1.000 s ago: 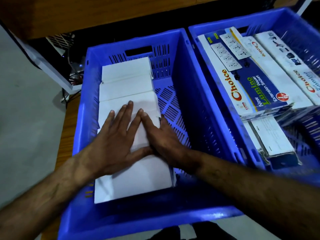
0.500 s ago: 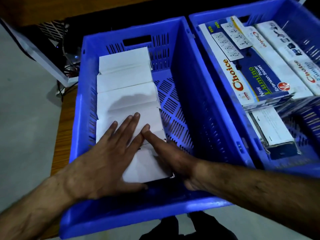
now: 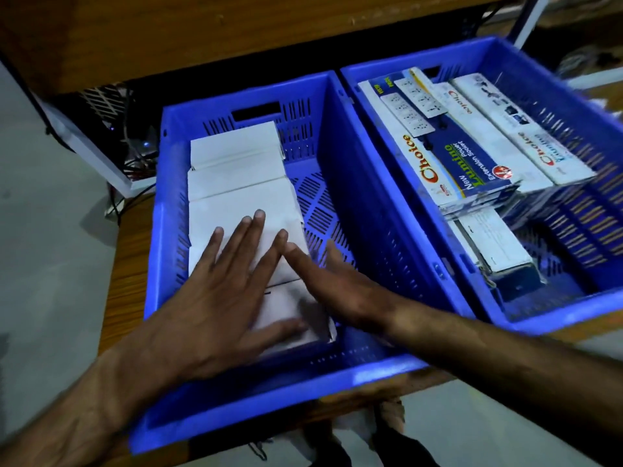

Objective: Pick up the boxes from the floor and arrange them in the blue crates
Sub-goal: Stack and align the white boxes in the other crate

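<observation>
Boxes [image 3: 472,156] read "Choice Lumino"; left hand [image 3: 215,298] and right hand [image 3: 333,284], grips released, press white boxes [image 3: 236,183].

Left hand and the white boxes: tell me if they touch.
Touching. The head view shows the left hand lying flat, fingers spread, on the white boxes in the left blue crate.

— What's in the left blue crate [image 3: 340,163]?
— Plain white boxes [image 3: 239,193], lying flat in a row along its left side.
— And the right blue crate [image 3: 569,106]?
— Printed "Choice" extension-socket boxes [image 3: 468,153], stacked at a slant.
</observation>
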